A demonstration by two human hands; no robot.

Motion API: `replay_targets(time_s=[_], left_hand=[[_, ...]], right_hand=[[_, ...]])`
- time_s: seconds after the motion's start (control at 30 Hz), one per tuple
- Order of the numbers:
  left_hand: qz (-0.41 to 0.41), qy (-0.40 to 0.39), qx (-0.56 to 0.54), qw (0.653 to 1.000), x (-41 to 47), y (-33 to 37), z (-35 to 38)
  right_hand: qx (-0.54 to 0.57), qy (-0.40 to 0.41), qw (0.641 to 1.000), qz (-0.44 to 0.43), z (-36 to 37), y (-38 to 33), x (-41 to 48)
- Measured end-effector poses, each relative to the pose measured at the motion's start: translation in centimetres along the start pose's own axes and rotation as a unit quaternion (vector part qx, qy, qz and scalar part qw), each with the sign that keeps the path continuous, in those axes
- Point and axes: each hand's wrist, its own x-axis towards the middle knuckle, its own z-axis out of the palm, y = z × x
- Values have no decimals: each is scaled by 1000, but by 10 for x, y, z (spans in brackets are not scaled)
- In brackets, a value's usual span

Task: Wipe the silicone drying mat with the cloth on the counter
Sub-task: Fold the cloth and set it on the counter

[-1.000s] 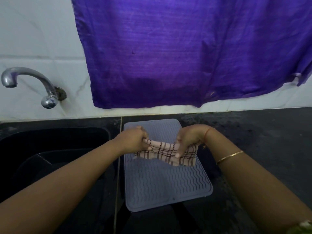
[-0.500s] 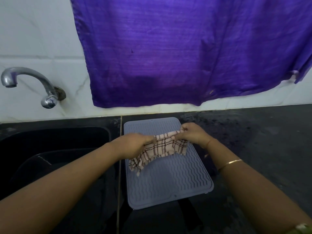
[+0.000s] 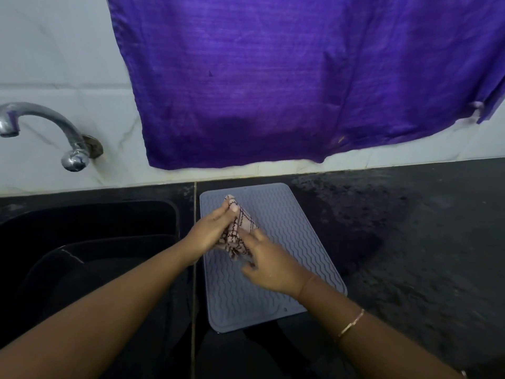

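Previously stretched, the cloth (image 3: 243,222) is now bunched over the far-left corner of the mat (image 3: 289,231). The left hand (image 3: 210,233) pinches it; the right hand (image 3: 270,266) touches it, grip unclear. It is probably best folded flat, then pressed along the ridges.

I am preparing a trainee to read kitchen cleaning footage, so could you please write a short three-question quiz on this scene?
1. Multiple choice: where is the checked cloth?
A) spread flat across the whole mat
B) bunched up over the mat, in the left hand
C) folded away in a drawer
2. True or false: the right hand is well away from the cloth.
3. Fill in: the fabric hanging above the mat's far end is ____ in colour.

Key: 1 B. 2 False, it is at the cloth's lower end. 3 Purple.
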Motion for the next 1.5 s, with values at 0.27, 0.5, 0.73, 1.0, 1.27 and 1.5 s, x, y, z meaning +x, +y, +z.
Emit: replay_targets(time_s=[0.27,0.5,0.73,1.0,1.27,1.5], left_hand=[[42,3,-42,998,-3,8,39],[2,-58,-74,996,19,39,117],[8,-41,-103,994,53,58,194],[-33,96,137,985,75,38,205],[-81,150,172,970,41,-16,160],[-52,93,263,959,3,-32,125]], right_hand=[[332,233,895,187,-14,42,-8],[681,21,672,288,-60,104,-39],[602,152,728,290,-115,176,-55],[170,16,908,383,-111,242,-62],[-232,118,940,222,-67,232,-59],[-226,-2,938,264,-48,228,-57]])
